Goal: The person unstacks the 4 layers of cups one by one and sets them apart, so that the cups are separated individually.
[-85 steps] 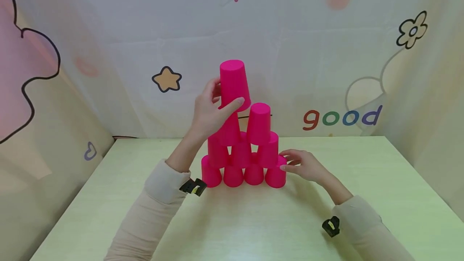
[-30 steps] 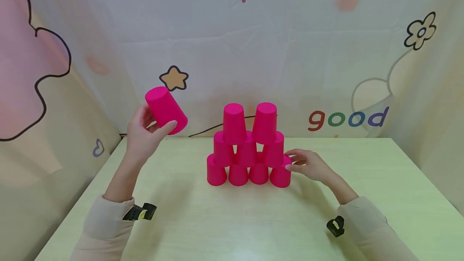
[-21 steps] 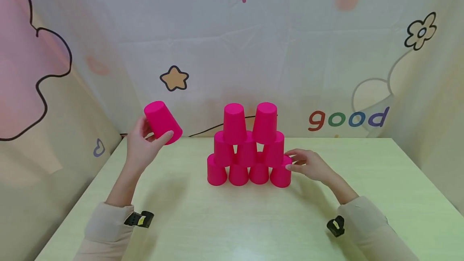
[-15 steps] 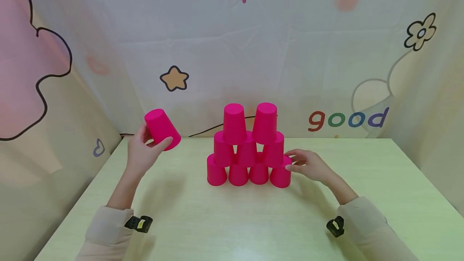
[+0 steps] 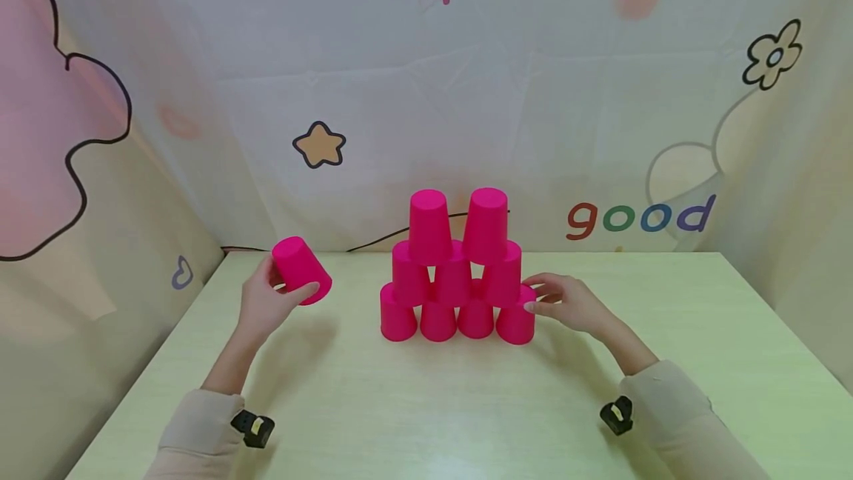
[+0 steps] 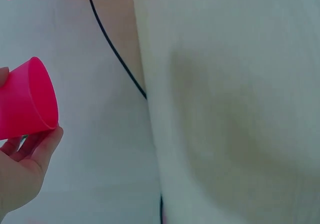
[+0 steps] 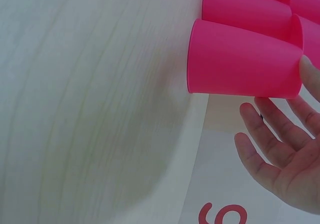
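Observation:
My left hand holds a pink plastic cup above the table's left part, thumb on its near side and fingers behind. The cup is tilted, its base up to the left; in the left wrist view the held cup shows its open mouth. To the right stands a stack of upside-down pink cups: several at the bottom, three in the middle, two on top. My right hand rests beside the bottom right cup, its thumb at the base edge and its fingers loosely extended along the side.
The pale table ends at a printed curtain behind the stack. Side curtains border the table left and right. A black band sits at the left sleeve, another black band at the right sleeve.
My left hand took a cup from atop the stack's left column, moved it left and tilted it, then lowered it toward the table. The right hand has stayed at the bottom right cup.

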Available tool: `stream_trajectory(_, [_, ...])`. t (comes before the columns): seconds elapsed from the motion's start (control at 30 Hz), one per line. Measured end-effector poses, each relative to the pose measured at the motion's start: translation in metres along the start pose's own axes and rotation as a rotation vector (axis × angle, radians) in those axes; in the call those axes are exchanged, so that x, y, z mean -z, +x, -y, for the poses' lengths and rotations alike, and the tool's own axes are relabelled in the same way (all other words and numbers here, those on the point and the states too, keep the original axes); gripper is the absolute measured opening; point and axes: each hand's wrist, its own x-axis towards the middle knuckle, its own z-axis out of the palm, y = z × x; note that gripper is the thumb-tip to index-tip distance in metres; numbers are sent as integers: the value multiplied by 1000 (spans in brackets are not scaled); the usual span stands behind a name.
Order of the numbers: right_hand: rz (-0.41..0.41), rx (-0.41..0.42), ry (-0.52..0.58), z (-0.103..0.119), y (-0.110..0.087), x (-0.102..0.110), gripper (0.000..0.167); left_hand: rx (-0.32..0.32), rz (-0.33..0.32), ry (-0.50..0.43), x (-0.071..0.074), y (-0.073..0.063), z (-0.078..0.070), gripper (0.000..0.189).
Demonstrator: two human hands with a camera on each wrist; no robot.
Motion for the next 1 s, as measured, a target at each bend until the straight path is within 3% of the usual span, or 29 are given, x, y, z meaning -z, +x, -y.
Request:
stream_trajectory(0.33, [0,0,1,-1,1,0,45,95,38,33,-7,4,24,66])
stream_trajectory(1.0, [8,12,0,-2,1,-1,45,187,166,100,-26,13,53,70])
